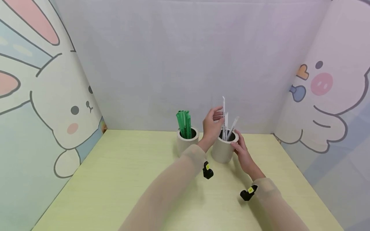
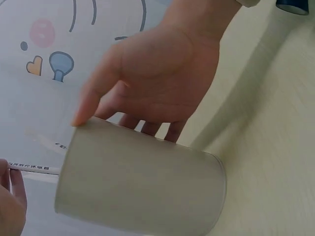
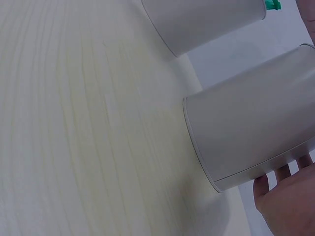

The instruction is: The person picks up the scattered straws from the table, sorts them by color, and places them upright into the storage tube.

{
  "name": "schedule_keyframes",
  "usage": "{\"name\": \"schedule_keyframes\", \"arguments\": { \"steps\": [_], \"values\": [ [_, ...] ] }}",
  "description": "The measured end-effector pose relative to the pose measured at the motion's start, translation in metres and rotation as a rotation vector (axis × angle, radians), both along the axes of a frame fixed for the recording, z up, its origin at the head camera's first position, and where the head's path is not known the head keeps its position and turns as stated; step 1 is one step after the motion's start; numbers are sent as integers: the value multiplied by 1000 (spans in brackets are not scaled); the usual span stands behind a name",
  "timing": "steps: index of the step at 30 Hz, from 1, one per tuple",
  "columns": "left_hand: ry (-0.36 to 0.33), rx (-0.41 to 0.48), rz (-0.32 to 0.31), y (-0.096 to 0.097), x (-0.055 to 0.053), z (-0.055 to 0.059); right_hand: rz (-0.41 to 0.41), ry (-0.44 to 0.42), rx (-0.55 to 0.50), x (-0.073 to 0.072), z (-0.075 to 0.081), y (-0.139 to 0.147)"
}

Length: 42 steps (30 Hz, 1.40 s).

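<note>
A pale cylindrical holder (image 1: 222,153) stands upright on the table with several slim white wrapped straws (image 1: 232,128) leaning in it. My left hand (image 1: 212,126) is over its left side, pinching one white printed straw (image 1: 224,104) between thumb and fingers; the straw's lower end is inside the holder. Against the right side of that holder, my right hand (image 1: 244,157) grips it, thumb at the front of the rim and fingers round the far side. In the left wrist view, the pinched straw (image 2: 37,168) reaches over the holder's rim.
Left of my left hand stands a second pale holder (image 1: 183,147) with several green wrapped straws (image 1: 185,123) in it. Both holders are near the back edge of the light wooden table (image 1: 115,179). A pale cloth wall (image 1: 185,64) rises right behind them.
</note>
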<state>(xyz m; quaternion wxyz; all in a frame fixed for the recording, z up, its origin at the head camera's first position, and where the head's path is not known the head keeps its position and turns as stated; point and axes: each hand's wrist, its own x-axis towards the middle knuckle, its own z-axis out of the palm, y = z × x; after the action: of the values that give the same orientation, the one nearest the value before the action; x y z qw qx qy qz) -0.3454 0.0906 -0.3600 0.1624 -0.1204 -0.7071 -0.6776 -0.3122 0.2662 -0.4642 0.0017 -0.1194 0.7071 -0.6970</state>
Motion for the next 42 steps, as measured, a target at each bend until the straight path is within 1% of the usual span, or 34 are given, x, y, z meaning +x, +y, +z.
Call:
{"name": "schedule_keyframes", "arguments": {
  "steps": [6, 10, 14, 19, 22, 25, 29, 31, 35, 37, 39, 42],
  "values": [
    [-45, -38, 8, -2, 1, -19, 9, 11, -4, 0, 1, 0],
    [-59, -55, -1, -6, 2, -27, 9, 15, -13, 0, 1, 0],
    [-53, -97, -27, -12, 3, -26, 10, 20, -12, 0, 3, 0],
    [-13, -176, -66, -27, 6, -18, 7, 26, -14, 1, 3, -1],
    [32, -250, -93, -46, 10, -11, 12, 23, 2, 1, 3, -1],
    [90, -331, -116, -71, 18, -2, 23, 23, 34, 2, 5, 1],
    [142, -395, -119, -110, 30, 9, 52, 24, 91, 2, 8, 9],
    [155, -416, -111, -129, 36, 12, 64, 16, 109, 2, 10, 13],
    [174, -474, -95, -163, 46, 13, 75, 9, 136, 4, 14, 21],
    [179, -508, -80, -179, 50, 11, 80, 14, 163, 7, 17, 24],
    [177, -548, -53, -196, 56, 9, 80, 20, 196, 10, 20, 25],
    [169, -612, 4, -221, 64, 5, 84, 38, 262, 16, 27, 28]
  ]
}}
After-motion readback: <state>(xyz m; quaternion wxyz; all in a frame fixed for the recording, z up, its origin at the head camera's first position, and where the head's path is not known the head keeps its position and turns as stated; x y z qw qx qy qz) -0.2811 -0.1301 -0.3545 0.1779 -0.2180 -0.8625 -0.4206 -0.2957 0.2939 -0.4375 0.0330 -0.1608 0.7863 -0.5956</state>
